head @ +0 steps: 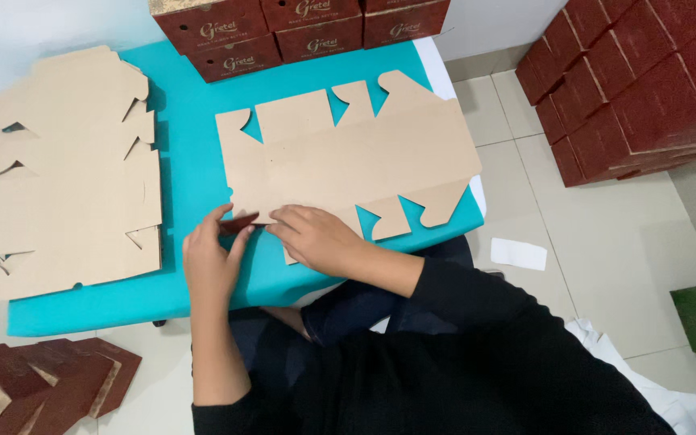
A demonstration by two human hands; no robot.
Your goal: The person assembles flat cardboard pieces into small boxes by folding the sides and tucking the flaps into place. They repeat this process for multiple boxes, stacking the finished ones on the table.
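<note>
A flat brown cardboard box blank (348, 157) with cut flaps lies on the turquoise table (191, 173). My left hand (213, 262) pinches a small flap at the blank's near left corner, its dark red underside showing between thumb and fingers. My right hand (316, 239) lies flat on the blank's near edge right beside it, fingers pressing the cardboard down. Both sleeves are black.
A tall stack of flat blanks (66, 173) fills the table's left side. Assembled dark red boxes (300, 32) stand along the far edge, more (638, 89) are stacked on the tiled floor at right. Red flat pieces (42, 387) lie on the floor at lower left.
</note>
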